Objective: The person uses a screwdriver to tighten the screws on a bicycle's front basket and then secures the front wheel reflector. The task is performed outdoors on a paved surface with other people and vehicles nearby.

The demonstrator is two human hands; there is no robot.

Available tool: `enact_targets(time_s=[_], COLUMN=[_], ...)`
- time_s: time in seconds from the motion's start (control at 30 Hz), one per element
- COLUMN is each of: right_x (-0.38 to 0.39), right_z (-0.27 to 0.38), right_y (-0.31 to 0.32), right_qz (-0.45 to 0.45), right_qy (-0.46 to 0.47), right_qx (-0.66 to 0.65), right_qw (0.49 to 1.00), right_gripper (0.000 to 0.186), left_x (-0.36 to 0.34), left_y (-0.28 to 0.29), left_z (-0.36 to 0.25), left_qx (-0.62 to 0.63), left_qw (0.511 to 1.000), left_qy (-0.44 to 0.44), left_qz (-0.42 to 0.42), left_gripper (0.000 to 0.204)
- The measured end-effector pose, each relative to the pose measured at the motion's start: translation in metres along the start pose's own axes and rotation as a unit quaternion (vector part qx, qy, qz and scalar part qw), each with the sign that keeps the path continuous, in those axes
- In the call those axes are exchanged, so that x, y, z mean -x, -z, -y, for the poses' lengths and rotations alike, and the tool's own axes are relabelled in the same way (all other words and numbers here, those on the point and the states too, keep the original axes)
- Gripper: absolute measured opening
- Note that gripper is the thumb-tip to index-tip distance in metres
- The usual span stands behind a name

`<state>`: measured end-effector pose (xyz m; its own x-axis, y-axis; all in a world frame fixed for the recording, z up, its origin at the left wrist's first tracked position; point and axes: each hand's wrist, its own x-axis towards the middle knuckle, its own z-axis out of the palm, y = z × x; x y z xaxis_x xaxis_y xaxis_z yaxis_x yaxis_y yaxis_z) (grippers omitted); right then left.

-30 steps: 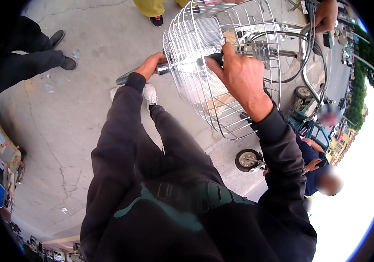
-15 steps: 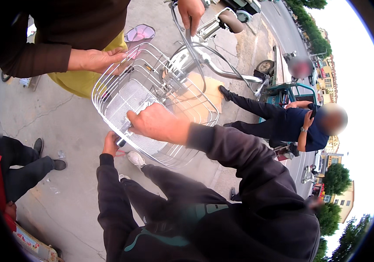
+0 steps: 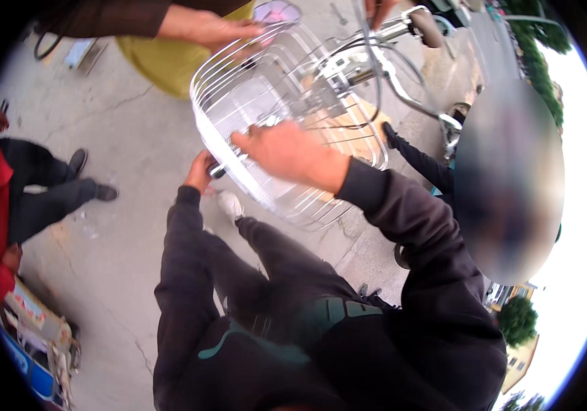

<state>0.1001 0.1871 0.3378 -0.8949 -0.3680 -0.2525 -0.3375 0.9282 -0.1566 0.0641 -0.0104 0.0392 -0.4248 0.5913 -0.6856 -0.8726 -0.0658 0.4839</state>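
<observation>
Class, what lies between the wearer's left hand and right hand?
The head view shows one side of the wire basket between the left hand and right hand, plus a small dark object at the left, too blurred to name.

dark sweatshirt, teal print, white shoe

"Where did that view look from?"

"High on the wearer's head, left camera of a pair, staring down past the dark top at six o'clock!"

"And how near?"

"Oh, close! The wire basket loomed at twelve, paving spread out below, and that wide fisheye, tilted sideways, caught sky around three to four!"
</observation>
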Motion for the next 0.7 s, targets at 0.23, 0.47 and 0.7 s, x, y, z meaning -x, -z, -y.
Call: enact_targets(time_s=[0.23,0.47,0.7], right_x=[-0.009,0.003,0.000], right_z=[-0.006,0.003,0.002], right_y=[-0.008,-0.003,0.004], right_qz=[-0.128,-0.033,-0.030], right_qy=[0.002,-0.090,-0.085], right_qx=[0.005,0.055,0.067], right_qw=[0.992,0.994,0.994], right_gripper=[0.040,0.032,0.034], left_x=[0.014,0.016,0.013], left_y=[-0.017,-0.019,-0.018], left_z=[-0.013,-0.012,-0.013], left_qx=[-0.023,0.000,0.021], left_qw=[1.000,1.000,1.000], left_qy=[0.010,0.017,0.010], left_qz=[-0.002,0.010,0.002], left_gripper=[0.045,0.041,0.037])
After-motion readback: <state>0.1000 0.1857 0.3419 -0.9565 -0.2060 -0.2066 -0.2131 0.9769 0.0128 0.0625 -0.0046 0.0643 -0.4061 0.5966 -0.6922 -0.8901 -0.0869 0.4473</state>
